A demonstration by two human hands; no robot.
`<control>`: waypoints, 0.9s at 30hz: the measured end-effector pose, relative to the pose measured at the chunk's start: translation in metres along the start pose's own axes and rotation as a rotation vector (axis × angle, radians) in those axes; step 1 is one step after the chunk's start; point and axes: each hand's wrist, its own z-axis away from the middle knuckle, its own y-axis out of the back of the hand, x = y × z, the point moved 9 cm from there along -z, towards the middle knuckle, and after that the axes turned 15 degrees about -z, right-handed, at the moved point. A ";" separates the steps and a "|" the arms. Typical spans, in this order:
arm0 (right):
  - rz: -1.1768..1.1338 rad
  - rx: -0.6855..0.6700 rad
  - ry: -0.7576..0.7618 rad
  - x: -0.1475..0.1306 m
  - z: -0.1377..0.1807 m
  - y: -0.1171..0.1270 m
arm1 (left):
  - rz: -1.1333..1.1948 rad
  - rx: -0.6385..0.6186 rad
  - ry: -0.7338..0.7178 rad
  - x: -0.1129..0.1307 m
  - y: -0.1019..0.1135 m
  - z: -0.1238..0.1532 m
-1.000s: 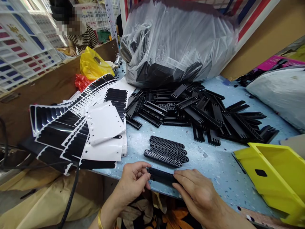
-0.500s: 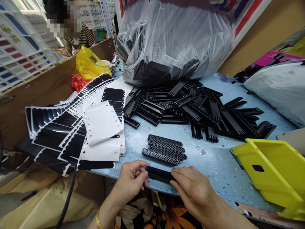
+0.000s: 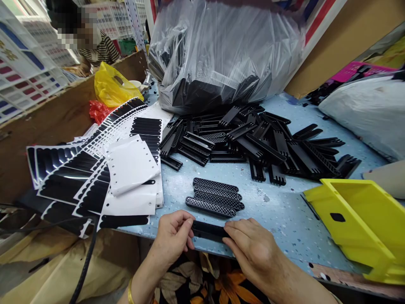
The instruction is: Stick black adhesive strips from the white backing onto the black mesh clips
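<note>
Near the table's front edge, a long black plastic strip-shaped part (image 3: 208, 230) lies between my two hands. My left hand (image 3: 174, 233) pinches its left end between thumb and fingers. My right hand (image 3: 253, 245) is closed over the right end, thumb below and fingers on top, hiding that end. Just beyond them, several black parts with a lattice-patterned face (image 3: 218, 195) lie side by side in a row. To the left are sheets of black stickers (image 3: 147, 126) shaped like long rounded strips, partly covered by white backing sheets (image 3: 131, 164).
A heap of black plastic parts (image 3: 253, 139) spreads behind the row. Behind it stands a clear plastic bag (image 3: 228, 50) of black pieces. A yellow bin (image 3: 363, 228) sits at the right, a yellow bag (image 3: 114, 86) at the back left. A person (image 3: 99, 48) sits beyond the wooden board.
The whole view has shifted slightly left. Both hands stay on the black part; my left thumb now lies straighter along its end, and the part is tilted a little differently.
</note>
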 end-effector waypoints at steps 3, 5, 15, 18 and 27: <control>-0.006 0.010 0.000 0.000 0.000 0.000 | -0.004 0.014 -0.001 0.000 0.000 0.001; -0.012 0.013 -0.015 0.001 0.001 0.000 | 0.001 0.030 0.002 -0.001 0.000 0.001; -0.056 0.020 -0.051 0.001 0.002 0.001 | -0.001 0.067 0.009 0.000 0.003 0.004; -0.067 0.014 -0.056 -0.001 0.001 0.001 | -0.009 0.046 0.003 0.001 0.002 0.003; -0.233 0.035 -0.044 0.014 0.005 0.005 | -0.061 0.076 -0.042 0.002 0.001 0.003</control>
